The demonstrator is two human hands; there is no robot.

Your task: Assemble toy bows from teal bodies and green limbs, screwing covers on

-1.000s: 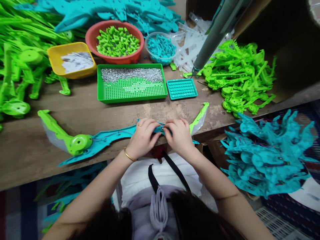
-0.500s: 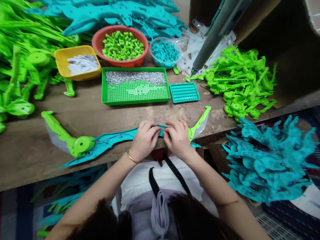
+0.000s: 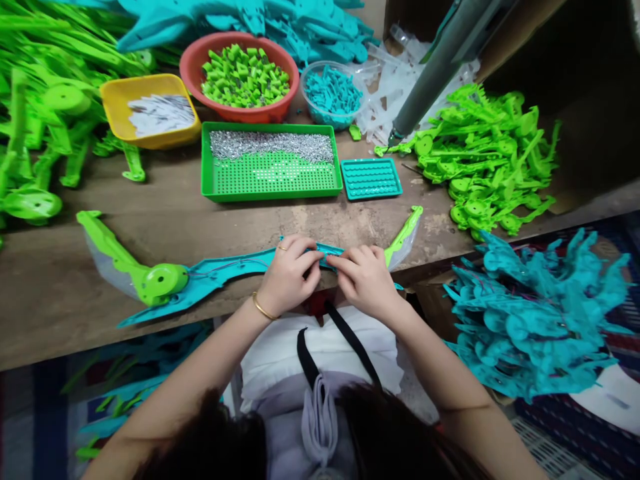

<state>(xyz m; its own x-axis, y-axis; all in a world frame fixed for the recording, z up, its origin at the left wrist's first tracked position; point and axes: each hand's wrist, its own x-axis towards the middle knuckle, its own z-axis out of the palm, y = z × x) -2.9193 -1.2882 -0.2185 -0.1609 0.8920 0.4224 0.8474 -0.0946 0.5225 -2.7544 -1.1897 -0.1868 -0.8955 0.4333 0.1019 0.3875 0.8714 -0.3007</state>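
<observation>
A long blue plastic bow-shaped part (image 3: 230, 268) lies along the table's near edge, with thin dark wires inside it. Green curved arms with clear grey film are joined at its two ends, the left green arm (image 3: 163, 281) and the right green arm (image 3: 404, 233). My left hand (image 3: 294, 273) is closed over the middle of the blue part, fingers pinched. Just beside it, my right hand (image 3: 364, 277) has its fingers pressed together at the same part. Whatever small piece lies between my right fingertips is too small to name.
Behind stand a green tray (image 3: 273, 193) of screws, a small blue tray (image 3: 373, 179), a yellow bowl (image 3: 113, 110), a red bowl (image 3: 187, 73) and a clear bowl (image 3: 305, 93). A screwdriver (image 3: 420, 87) hangs at right, by green parts (image 3: 490, 160). Blue parts (image 3: 530, 320) are piled lower right.
My right hand has shifted slightly right along the blue part, and the gap between my hands has widened. My left hand stays at the middle. The whole view has shifted a little.
</observation>
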